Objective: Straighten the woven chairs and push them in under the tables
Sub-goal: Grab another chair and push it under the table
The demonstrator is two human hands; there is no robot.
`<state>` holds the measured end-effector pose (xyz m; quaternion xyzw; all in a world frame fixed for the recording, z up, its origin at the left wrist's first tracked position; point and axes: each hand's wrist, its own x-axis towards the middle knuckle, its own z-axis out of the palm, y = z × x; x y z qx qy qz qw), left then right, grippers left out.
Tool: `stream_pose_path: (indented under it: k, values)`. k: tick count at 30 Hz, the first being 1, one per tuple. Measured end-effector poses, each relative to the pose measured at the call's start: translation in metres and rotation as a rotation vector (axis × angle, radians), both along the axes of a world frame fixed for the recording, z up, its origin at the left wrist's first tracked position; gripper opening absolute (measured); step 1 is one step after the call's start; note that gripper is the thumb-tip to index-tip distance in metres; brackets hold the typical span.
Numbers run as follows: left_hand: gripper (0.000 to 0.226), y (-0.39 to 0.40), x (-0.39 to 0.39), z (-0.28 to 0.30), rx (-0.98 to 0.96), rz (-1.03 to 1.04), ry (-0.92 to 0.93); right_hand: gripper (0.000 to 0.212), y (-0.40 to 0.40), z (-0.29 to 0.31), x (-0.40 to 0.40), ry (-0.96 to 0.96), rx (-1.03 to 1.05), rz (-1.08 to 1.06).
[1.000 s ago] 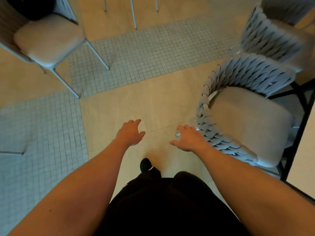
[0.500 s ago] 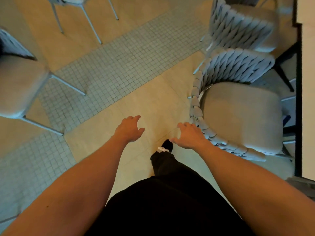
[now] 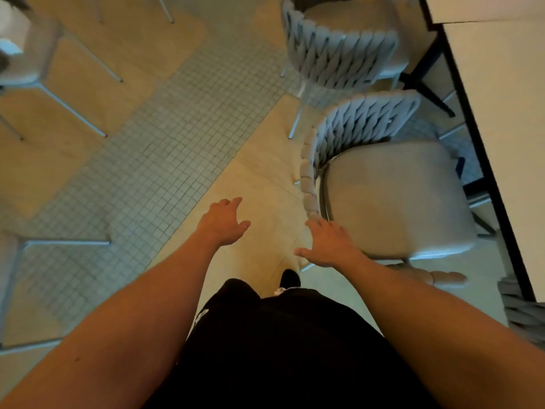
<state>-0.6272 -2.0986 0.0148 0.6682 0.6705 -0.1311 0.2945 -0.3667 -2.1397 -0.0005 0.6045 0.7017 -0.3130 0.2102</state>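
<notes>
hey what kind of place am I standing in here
Probably a cafe or restaurant dining area. Several matching woven chairs are lined up along a long table, more metal-legged chairs stand across the aisle, and the floor mixes mosaic tile with large slabs.

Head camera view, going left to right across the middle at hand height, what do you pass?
metal chair frame → left hand → right hand → woven chair → table

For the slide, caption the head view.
Right hand open at the woven rim of the nearest woven chair beside the table; left hand open over the floor.
</notes>
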Motion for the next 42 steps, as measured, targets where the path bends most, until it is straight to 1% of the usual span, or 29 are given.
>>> stream_pose_path:
  k: [6, 10, 14, 19, 25, 30, 34, 38, 42]
  values:
    - [0.078, 0.081, 0.019, -0.004, 0.004, -0.226, -0.003, 0.091, 0.025, 0.004, 0.003, -0.022, 0.016, -0.2]
    - [0.079, 0.139, 0.033, -0.004, -0.001, -0.415, 0.007, 0.093, 0.043, 0.0, 0.001, -0.037, 0.0, -0.39]
    - [0.082, 0.195, 0.047, -0.006, 0.021, -0.666, 0.042, 0.093, 0.055, -0.004, -0.016, -0.051, 0.007, -0.622]
    - [0.085, 0.248, 0.077, -0.013, 0.061, -0.999, 0.073, 0.089, 0.064, -0.006, -0.038, -0.046, 0.019, -0.855]
    - [0.09, 0.267, 0.119, -0.024, 0.104, -1.25, 0.006, 0.089, 0.065, -0.009, -0.055, -0.066, 0.032, -1.129]
    - [0.1, 0.269, 0.145, -0.035, 0.083, -1.404, 0.009, 0.09, 0.062, -0.014, -0.057, -0.091, 0.02, -1.271]
    - [0.106, 0.269, 0.163, -0.045, 0.093, -1.554, 0.052, 0.091, 0.061, -0.021, -0.056, -0.095, 0.013, -1.341]
    - [0.105, 0.269, 0.177, -0.057, 0.068, -1.626, 0.113, 0.087, 0.056, -0.032, -0.057, -0.077, -0.014, -1.39]
    - [0.104, 0.272, 0.181, -0.071, 0.047, -1.692, 0.207, 0.081, 0.057, -0.047, -0.059, -0.099, -0.051, -1.341]
